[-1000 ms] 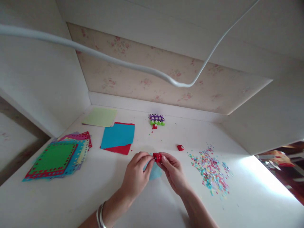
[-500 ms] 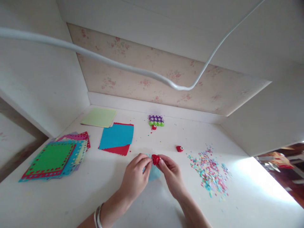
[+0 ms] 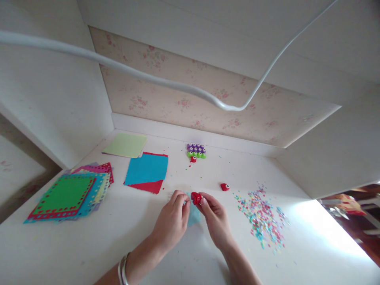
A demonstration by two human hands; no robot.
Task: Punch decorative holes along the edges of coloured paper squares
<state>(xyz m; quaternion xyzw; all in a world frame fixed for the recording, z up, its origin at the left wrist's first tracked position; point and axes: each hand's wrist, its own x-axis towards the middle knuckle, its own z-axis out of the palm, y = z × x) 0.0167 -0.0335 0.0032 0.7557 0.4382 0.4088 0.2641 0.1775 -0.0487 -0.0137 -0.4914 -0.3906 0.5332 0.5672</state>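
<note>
My right hand [image 3: 215, 219] pinches a small red paper punch [image 3: 195, 197] at its fingertips. Close beside it, my left hand [image 3: 172, 221] pinches the edge of a light blue paper sheet [image 3: 192, 215] that lies under both hands and reaches into the punch. A second red punch [image 3: 225, 187] sits on the white desk [image 3: 89, 245] a little to the right and beyond. Metal bangles circle my left wrist.
A heap of coloured paper confetti [image 3: 263, 217] lies to the right. A stack of punched coloured sheets [image 3: 67, 194] is at the left, blue-over-red sheets [image 3: 145, 172] and a pale green sheet [image 3: 126, 145] behind. Purple and green punches [image 3: 196, 150] are grouped at the back. A white cable [image 3: 148, 79] hangs overhead.
Both hands stay at the punch and blue sheet with only slight finger shifts. The view has drifted a little.
</note>
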